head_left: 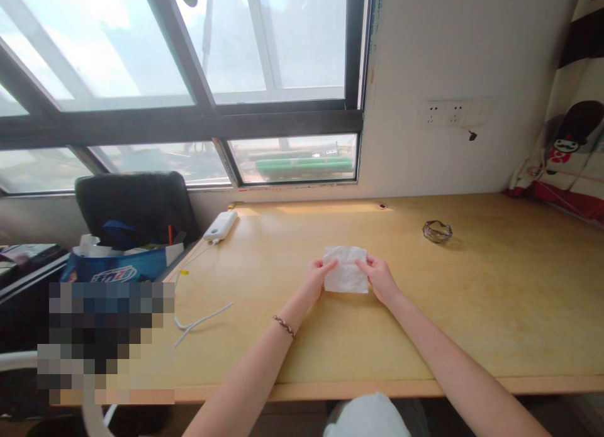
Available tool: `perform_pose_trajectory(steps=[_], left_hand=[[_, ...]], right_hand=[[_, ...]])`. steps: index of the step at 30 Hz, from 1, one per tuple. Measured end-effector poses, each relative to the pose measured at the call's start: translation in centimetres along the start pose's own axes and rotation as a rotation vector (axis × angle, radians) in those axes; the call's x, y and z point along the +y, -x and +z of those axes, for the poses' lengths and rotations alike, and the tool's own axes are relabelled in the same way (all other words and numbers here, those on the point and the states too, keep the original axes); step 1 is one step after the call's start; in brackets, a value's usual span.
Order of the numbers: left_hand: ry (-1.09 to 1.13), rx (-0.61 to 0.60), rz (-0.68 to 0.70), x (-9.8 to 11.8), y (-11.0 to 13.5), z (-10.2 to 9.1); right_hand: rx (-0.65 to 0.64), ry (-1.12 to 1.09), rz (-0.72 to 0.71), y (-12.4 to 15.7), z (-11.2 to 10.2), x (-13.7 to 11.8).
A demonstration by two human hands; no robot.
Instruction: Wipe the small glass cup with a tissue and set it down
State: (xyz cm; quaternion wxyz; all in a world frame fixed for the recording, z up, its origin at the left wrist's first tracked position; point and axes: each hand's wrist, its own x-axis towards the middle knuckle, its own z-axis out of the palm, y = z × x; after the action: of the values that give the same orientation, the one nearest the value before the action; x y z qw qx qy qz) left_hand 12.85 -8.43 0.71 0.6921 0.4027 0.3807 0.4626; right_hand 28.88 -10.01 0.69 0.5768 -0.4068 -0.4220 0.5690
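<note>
A square white tissue is spread flat between my two hands, a little above the wooden table or resting on it; I cannot tell which. My left hand pinches its left edge, thumb on top and the other fingers behind it. On the opposite edge, my right hand grips in the same way. Faint fold lines cross the tissue. A braided bracelet circles my left wrist.
On the tabletop, a dark-rimmed glass ashtray-like dish sits to the right. A white power bank with a white cable lies at the left. Beyond the left edge are a black chair and a blue bag.
</note>
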Motion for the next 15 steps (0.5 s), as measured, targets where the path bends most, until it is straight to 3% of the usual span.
perform_pose_trajectory(steps=[4,12,15], left_hand=[[-0.119,0.013,0.021,-0.3,-0.3,-0.3],[-0.290,0.086,0.047,-1.1,-0.9,-0.3],[-0.322,0.178,0.119,-1.1,-1.1,-0.5]], right_hand=[[0.167,0.100,-0.059,-0.4,-0.5,0.2],[0.338,0.202,-0.150,-0.8,-1.5,0.6],[0.313,0.088,-0.084,-0.7,-1.4,-0.1]])
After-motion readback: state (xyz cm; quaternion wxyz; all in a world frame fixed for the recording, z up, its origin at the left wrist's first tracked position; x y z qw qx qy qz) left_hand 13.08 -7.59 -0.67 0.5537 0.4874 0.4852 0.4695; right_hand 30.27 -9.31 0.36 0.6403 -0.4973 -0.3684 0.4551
